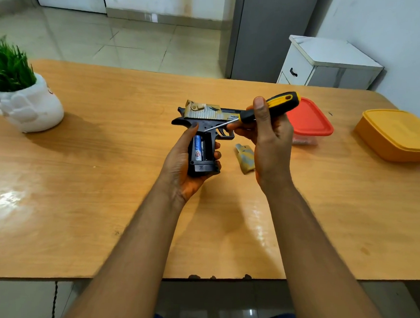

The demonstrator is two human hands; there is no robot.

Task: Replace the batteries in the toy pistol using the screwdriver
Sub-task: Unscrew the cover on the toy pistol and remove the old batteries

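My left hand (178,166) grips the black grip of the toy pistol (207,116), a black and gold gun held above the table with its barrel pointing right. The grip's battery bay is uncovered and a blue battery (197,148) sits in its left slot. My right hand (265,135) holds the yellow and black screwdriver (272,108), whose thin metal tip rests just above the bay. The gold battery cover (245,159) lies on the table under my right hand.
The wooden table (102,188) carries a white pot with green grass (22,96) at the left, a container with a red lid (308,121) behind my right hand and a yellow lidded box (399,134) at the far right. A white cabinet (327,65) stands beyond the table.
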